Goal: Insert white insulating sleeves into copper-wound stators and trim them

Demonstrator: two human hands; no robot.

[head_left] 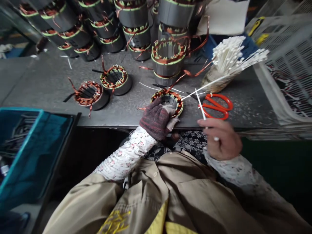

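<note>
My left hand, in a dark knitted glove, grips the near left rim of a motor stator at the bench's front edge. Copper windings and pale green insulation ring its top. To the right, my bare right hand pinches a white cable tie that points up and away. A second white tie slants from the stator's right side towards the bundle of cable ties. Orange-handled scissors lie just beyond my right hand, under the tie's line. Two small wound stators sit to the left.
Stacked stators line the back of the bench, with long copper leads trailing forward. A white plastic basket stands right, a teal bin of metal parts at left. Loose white ties lie behind the held stator.
</note>
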